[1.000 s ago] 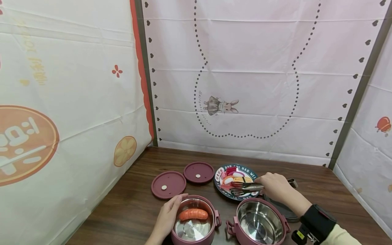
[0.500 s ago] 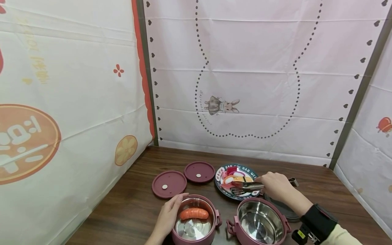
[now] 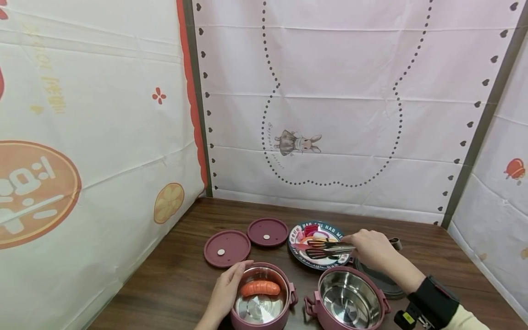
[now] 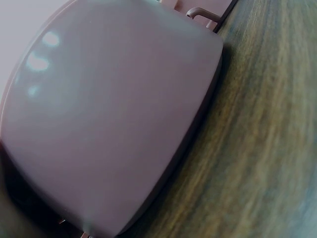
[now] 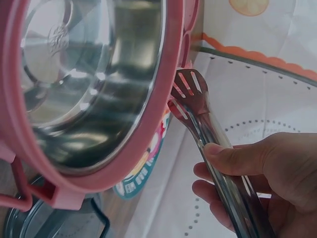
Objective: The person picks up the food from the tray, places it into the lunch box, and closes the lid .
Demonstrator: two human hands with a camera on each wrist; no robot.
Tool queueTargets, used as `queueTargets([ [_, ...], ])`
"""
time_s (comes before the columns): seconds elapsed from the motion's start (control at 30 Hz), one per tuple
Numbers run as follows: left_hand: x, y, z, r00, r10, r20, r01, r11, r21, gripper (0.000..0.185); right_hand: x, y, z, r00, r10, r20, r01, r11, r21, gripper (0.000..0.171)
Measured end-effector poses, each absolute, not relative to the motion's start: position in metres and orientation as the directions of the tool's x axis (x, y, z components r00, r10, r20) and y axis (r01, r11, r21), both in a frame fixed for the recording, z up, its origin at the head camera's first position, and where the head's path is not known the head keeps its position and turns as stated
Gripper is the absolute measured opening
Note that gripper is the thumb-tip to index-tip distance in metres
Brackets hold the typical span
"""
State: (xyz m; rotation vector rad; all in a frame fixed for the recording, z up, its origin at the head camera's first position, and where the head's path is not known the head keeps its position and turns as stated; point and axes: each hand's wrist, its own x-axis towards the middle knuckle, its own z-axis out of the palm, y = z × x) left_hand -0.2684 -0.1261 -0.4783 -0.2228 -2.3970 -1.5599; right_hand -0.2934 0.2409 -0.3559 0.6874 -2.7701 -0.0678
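right now the tongs [image 3: 326, 250] lie roughly level over the plate [image 3: 298, 256], long axis running l–r across the table, slotted tips pointing toward the person's left, handle end in the right hand [image 3: 371, 251]. fingers of that hand are curled round the tong arms, thumb on top (clear in the r wrist view [image 5: 225, 148]), tips nearly together; can't tell if any food is pinched between them. toy food pieces [image 3: 314, 232] sit on the far half of the plate, just beyond the tips. so the food lies ahead-left of the right hand's fingers, and that hand is far nearer to it than the left.

left hand [image 3: 226, 291] is on the near-left side of the plate, fingers wrapped on the wall of the left pot [image 3: 284, 316], which holds a sausage [image 3: 260, 288] lying l–r. right pot [image 3: 350, 298], steel inside showing, sits just near-right of the plate. two lids [image 3: 228, 248] lie left of the plate.

writing: plate rim has white letters, partly readable as "hao chi hao wei"; rest hidden.
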Motion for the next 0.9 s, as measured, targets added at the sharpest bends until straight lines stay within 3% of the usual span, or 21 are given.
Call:
queueTargets([
  [0.9,-0.268,-0.127,-0.477,-0.955,-0.009,0.296,0.268,0.395,0.879,0.036,-0.244,0.184,-0.329,-0.641,-0.680,0.355,-0.656,0.726,0.205,0.048],
])
